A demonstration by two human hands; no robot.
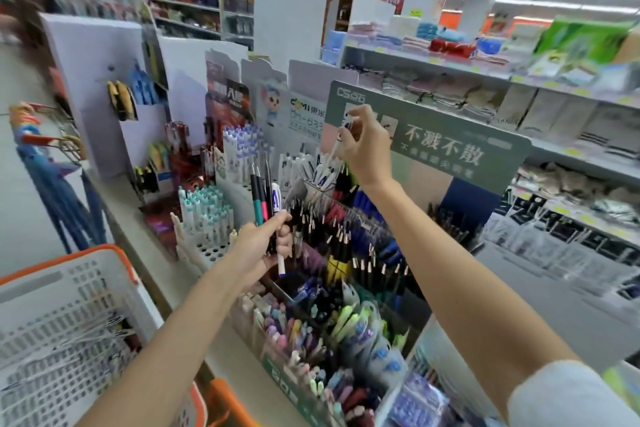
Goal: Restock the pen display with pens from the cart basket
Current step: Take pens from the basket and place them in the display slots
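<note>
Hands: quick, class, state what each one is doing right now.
Left hand: closed round a bunch of pens.
Right hand: pinching one white pen.

My left hand (263, 246) grips a bunch of pens (265, 198) upright: teal, red, black and one white with blue print. My right hand (363, 146) pinches a single white pen (335, 151), tip down, just above the white pens (323, 172) at the back of the pen display (450, 149). The cart basket (104, 248), white with an orange rim, sits lower left, a few pens (90, 333) inside.
</note>
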